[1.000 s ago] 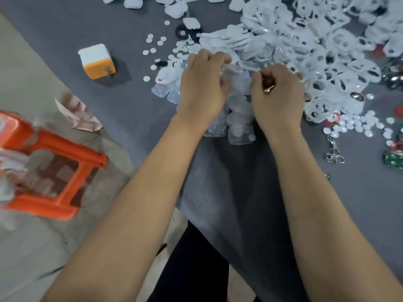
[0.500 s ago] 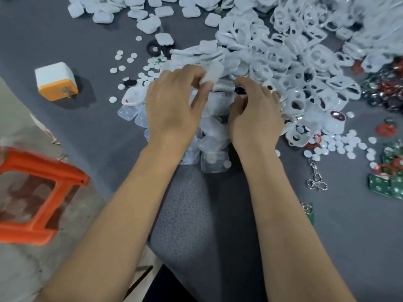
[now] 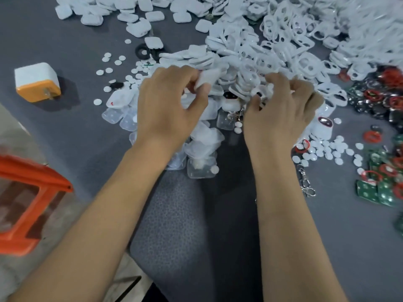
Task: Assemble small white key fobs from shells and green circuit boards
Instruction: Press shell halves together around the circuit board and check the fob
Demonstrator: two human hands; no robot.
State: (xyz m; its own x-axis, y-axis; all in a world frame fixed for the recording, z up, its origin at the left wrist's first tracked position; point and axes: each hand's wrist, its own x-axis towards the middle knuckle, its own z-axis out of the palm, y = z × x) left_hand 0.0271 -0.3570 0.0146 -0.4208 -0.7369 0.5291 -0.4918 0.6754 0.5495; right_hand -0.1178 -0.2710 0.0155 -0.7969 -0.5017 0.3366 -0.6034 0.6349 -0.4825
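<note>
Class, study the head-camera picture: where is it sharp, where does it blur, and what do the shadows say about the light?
Head view: the left hand, pinching a white shell, and the right hand are fairly sharp; the far-right shell pile and the orange stool at the left edge smear; the orange-and-white cube casts only a soft shadow, suggesting diffuse overhead light.

grey cloth surface (image 3: pixel 65 131), orange stool (image 3: pixel 32 205)

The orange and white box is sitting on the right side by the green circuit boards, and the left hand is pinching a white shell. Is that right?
Not quite. The head view shows the orange and white box on the left side of the grey cloth, far from the green circuit boards, which lie on the right. The left hand is indeed pinching a white shell.
</note>
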